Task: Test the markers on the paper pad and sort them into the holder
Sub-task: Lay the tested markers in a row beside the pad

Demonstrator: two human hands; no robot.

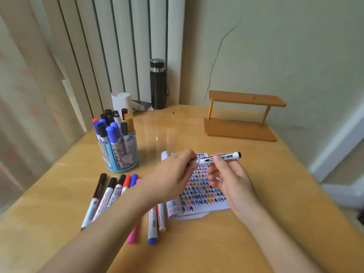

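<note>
Both hands are engaged on one marker (228, 156), held roughly level in the air above the far end of the paper pad (197, 194).

Left hand (175, 174): fingers curled round the marker's left end, which is hidden inside the grip. Whether a cap sits on that end cannot be told.

Right hand (230, 180): thumb and forefinger pinch the white barrel near its middle. The remaining fingers are loosely bent below and blurred; they hold nothing else.

The marker's right end is black and projects past the right hand. Printing on the barrel is not legible.

The paper pad lies flat on the table (256, 233) beneath the hands, its page covered with rows of small blue, black and red test marks.

The holder (122, 154), blue and round with clear panels, stands to the left of the pad, apart from it. It holds upright markers with blue, black, red and ochre caps.

A row of loose markers (110, 194) lies on the table near the holder, on the person's side of it. The left forearm crosses over several of them.

At the far edge stand a wooden shelf (242, 117) and a black flask (158, 83).
</note>
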